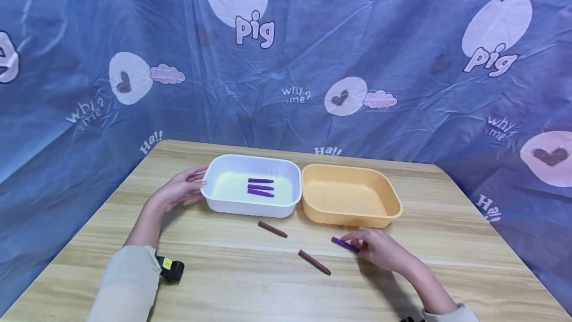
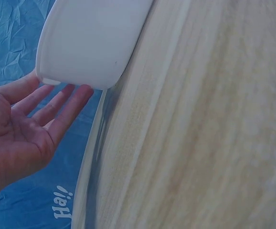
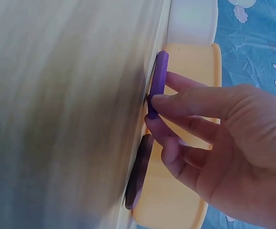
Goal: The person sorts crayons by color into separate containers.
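Observation:
My right hand [image 1: 377,248] pinches a purple crayon [image 1: 343,244] between thumb and fingers, low at the tabletop in front of the yellow bin [image 1: 390,207]. In the right wrist view the same purple crayon [image 3: 159,71] juts out past the thumb. At the left end of the white bin [image 1: 250,209], my left hand [image 1: 180,188] touches the rim and end wall with fairly straight fingers; its fingertips meet the white bin [image 2: 90,43] in the left wrist view. Several purple crayons [image 1: 260,187] lie side by side inside the white bin.
Two brown crayons lie on the wooden table [image 1: 223,272]: one brown crayon [image 1: 272,229] before the white bin, another brown crayon [image 1: 315,262] nearer me. The two bins stand side by side. A blue printed cloth [image 1: 286,53] hangs behind the table.

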### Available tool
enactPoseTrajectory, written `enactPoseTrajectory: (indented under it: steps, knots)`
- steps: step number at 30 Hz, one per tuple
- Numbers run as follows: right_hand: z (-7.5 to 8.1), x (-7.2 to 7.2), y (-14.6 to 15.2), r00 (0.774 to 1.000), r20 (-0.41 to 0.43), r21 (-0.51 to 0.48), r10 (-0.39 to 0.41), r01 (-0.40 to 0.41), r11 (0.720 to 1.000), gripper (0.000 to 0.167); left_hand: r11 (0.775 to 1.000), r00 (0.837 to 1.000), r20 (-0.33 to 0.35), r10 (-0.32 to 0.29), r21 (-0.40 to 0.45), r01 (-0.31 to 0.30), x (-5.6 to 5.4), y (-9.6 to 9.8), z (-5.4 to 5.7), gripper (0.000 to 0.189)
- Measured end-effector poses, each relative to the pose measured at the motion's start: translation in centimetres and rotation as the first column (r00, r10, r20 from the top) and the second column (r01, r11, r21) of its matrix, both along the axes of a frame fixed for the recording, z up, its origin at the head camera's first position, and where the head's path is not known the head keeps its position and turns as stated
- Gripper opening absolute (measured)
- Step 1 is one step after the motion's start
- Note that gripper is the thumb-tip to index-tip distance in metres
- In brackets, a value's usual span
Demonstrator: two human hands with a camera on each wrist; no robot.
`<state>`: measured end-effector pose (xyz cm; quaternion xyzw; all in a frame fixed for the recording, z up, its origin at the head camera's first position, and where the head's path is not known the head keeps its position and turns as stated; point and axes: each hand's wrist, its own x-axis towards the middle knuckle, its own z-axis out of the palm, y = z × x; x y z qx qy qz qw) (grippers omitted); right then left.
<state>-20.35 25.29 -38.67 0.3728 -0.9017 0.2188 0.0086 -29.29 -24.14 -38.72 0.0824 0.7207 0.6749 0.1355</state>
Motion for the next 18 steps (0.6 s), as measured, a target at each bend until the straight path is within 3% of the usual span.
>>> enactPoseTrajectory:
  steps: [18]
  knots:
    - [0.5, 0.7, 0.5, 1.0, -0.027, 0.013, 0.006, -0.006, 1.0, 0.049, 1.0, 1.0, -0.011, 0.012, -0.017, -0.012, 1.2, 0.5, -0.1, 0.066]
